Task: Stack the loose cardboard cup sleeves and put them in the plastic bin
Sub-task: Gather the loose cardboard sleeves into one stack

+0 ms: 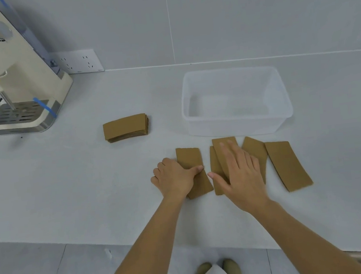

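**Loose sleeves at risk of being fanned apart**

Five loose cup sleeves (pixel 287 165) were laid flat near the counter's (pixel 68 183) front edge, before the empty plastic bin (pixel 239 128), long axes pointed roughly toward the back wall. The left hand (pixel 175 178), grip half-curled, was pressed on the leftmost sleeve (pixel 190 160); the right hand (pixel 240 173), grip released flat, was spread over the middle sleeves (pixel 216 171). A sideways sweep could have skewed them instead of stacking them like the finished stack (pixel 126 127).

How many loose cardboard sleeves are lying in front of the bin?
5: one under the left hand, two overlapping under the right hand, one beside it, one far right. More may be hidden beneath.

Matt cardboard sleeves (pixel 288 165), translucent plastic bin (pixel 236 126)
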